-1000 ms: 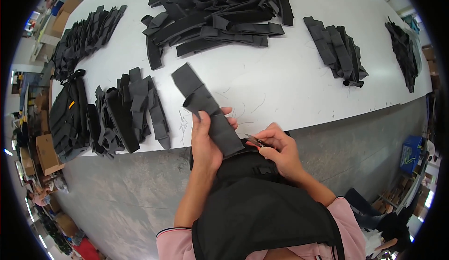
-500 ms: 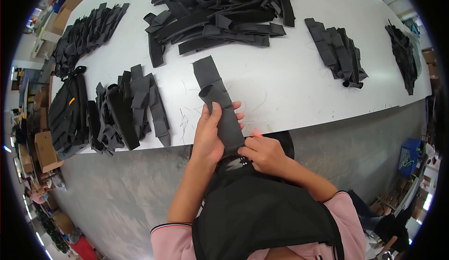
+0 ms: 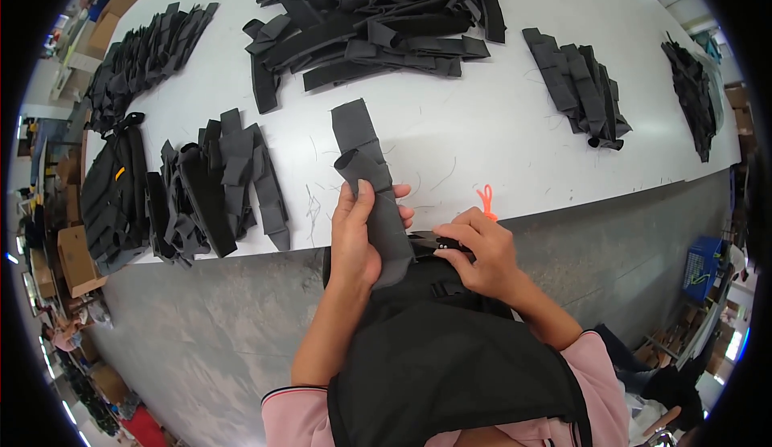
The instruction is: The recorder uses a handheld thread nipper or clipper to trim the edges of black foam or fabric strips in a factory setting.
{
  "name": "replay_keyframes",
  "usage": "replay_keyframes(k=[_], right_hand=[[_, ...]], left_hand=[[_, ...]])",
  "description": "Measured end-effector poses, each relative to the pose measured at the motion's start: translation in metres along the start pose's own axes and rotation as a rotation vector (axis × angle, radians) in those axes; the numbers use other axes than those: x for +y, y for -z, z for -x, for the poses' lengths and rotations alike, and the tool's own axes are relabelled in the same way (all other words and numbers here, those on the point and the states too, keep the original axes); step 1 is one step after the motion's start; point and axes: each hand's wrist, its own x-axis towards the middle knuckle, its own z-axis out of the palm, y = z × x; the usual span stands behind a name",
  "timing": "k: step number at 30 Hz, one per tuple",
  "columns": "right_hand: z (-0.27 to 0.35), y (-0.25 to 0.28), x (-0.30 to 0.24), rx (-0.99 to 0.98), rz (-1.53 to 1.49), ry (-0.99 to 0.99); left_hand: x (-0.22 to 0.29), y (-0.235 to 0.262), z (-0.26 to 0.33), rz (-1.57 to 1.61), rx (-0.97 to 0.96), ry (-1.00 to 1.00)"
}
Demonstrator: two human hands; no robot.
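Observation:
My left hand (image 3: 354, 234) is closed round a long dark grey fabric strip (image 3: 390, 222), its thumb on top and fingertips showing past the far edge. The strip has a folded loop (image 3: 354, 166) near its upper part. In my right hand (image 3: 485, 250) is a small pair of thread snips (image 3: 450, 245) with an orange cord loop (image 3: 486, 199) sticking up behind the knuckles. The blades point left, close beside the strip's lower right edge; whether they touch it I cannot tell.
The white table (image 3: 474, 149) carries a large heap of dark strips (image 3: 378, 29) at the back. Smaller piles lie on the left (image 3: 217, 182) and right (image 3: 575, 85). A black backpack (image 3: 119, 194) sits at the left edge. Loose threads are scattered about. A blue crate (image 3: 704, 268) stands off to the right.
My right hand has moved right and up from the strip's lower end, bringing the snips and upright orange loop into view. My left hand keeps its hold, shifted slightly.

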Motion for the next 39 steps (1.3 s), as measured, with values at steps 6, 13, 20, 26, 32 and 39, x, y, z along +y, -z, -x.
replay_keyframes(k=[6, 13, 20, 26, 32, 39], right_hand=[[0.002, 0.000, 0.001, -0.008, -0.112, -0.026], [0.003, -0.001, -0.001, 0.030, 0.080, 0.078], [0.007, 0.001, -0.008, 0.085, 0.148, 0.150], [0.008, 0.003, -0.012, 0.026, 0.142, 0.096], [-0.001, -0.001, -0.025, -0.094, 0.113, -0.005], [-0.005, -0.015, -0.021, -0.082, 0.167, 0.123]], left_hand=[[-0.002, 0.003, -0.001, -0.043, -0.030, -0.003], [-0.005, 0.001, 0.000, -0.068, -0.060, 0.056], [-0.009, 0.004, 0.001, -0.109, -0.055, 0.065], [-0.009, 0.002, 0.003, -0.124, -0.057, 0.055], [-0.010, 0.002, 0.004, -0.074, -0.071, 0.050], [-0.010, 0.004, 0.004, -0.027, -0.092, 0.074]])
